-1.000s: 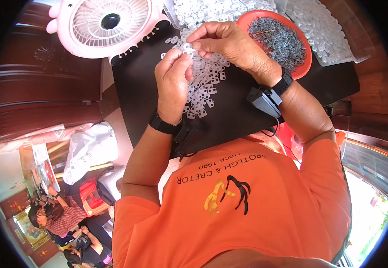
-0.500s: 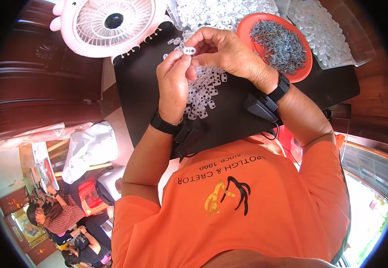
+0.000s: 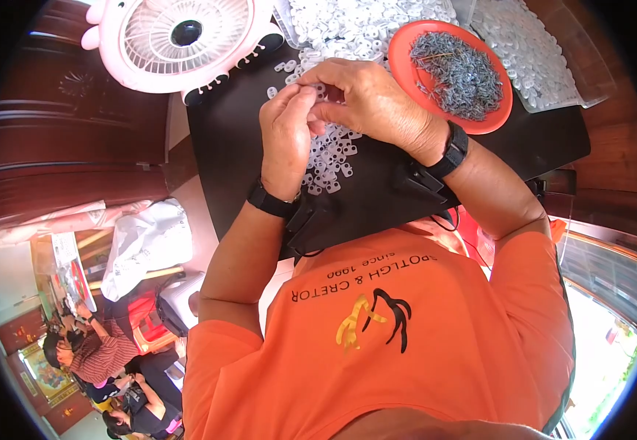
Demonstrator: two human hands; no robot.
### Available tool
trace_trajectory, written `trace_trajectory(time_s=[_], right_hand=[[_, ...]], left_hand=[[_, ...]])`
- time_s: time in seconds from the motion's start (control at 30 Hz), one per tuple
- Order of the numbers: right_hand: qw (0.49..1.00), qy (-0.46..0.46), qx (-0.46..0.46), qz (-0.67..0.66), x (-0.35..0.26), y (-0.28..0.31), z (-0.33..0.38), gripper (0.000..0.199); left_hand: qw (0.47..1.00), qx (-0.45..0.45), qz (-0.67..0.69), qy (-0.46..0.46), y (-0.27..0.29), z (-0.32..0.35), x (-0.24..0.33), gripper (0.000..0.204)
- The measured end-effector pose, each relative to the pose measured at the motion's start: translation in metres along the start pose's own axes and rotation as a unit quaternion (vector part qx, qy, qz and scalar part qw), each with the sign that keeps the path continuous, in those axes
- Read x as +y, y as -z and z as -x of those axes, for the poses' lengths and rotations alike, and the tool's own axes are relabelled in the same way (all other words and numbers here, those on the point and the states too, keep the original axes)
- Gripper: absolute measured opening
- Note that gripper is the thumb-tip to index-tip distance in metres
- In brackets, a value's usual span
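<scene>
My left hand (image 3: 284, 143) pinches a small white plastic piece with holes (image 3: 321, 89) between its fingertips. My right hand (image 3: 377, 99) curls over it from the other side, fingers bent and thumb against the left fingertips. The fingers cover most of the piece, and whether anything else sits between them I cannot make out. Below and behind both hands lies a loose pile of similar flat white pieces (image 3: 327, 160) on the dark table (image 3: 384, 187). To the right of my right hand is an orange-red plate (image 3: 500, 110) heaped with small grey metal parts (image 3: 458, 77).
A pink fan (image 3: 186, 33) stands at the table's far left. Along the far side, clear bins (image 3: 586, 81) hold many white pieces (image 3: 370, 22). A few pieces (image 3: 280, 67) lie scattered near the fan. Two people (image 3: 106, 352) are in the background, lower left.
My right hand has come down slightly and its wrist has turned. Its fingers now cover the white piece, which showed plainly before. The left hand has hardly moved.
</scene>
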State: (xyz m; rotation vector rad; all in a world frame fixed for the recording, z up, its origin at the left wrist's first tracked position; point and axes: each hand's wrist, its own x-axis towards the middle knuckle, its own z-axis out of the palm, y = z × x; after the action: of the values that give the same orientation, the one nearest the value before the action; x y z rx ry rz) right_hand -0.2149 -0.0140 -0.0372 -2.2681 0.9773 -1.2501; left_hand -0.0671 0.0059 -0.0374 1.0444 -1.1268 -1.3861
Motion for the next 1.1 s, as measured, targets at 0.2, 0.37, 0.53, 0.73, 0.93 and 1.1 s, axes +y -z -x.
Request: trace_trajectory(time_s=[0.2,0.37,0.53,0.73,0.93,1.1], right_hand=[[1.000,0.003,-0.006,0.015,-0.004,0.002,0.000,0.021],[1.000,-0.010,-0.007,0.010,-0.001,0.001,0.001,0.018],[1.000,-0.015,-0.004,0.012,-0.003,0.001,0.001,0.014],[0.999,-0.028,-0.034,-0.017,-0.013,0.012,0.001,0.014],[0.999,-0.035,-0.027,-0.022,-0.010,0.008,0.000,0.017],[0.989,0.009,0.119,0.091,-0.017,0.035,-0.011,0.012]], left_hand=[[0.999,0.001,-0.019,-0.030,0.009,-0.006,-0.010,0.025],[0.999,-0.004,-0.022,-0.039,0.008,-0.004,-0.010,0.025],[0.998,-0.016,-0.021,-0.051,0.005,-0.003,-0.011,0.024],[0.997,-0.019,-0.006,-0.076,0.003,0.003,-0.010,0.024],[0.998,-0.006,-0.047,-0.049,0.002,-0.001,-0.005,0.026],[0.993,0.002,-0.066,-0.099,0.006,-0.003,-0.003,0.027]])
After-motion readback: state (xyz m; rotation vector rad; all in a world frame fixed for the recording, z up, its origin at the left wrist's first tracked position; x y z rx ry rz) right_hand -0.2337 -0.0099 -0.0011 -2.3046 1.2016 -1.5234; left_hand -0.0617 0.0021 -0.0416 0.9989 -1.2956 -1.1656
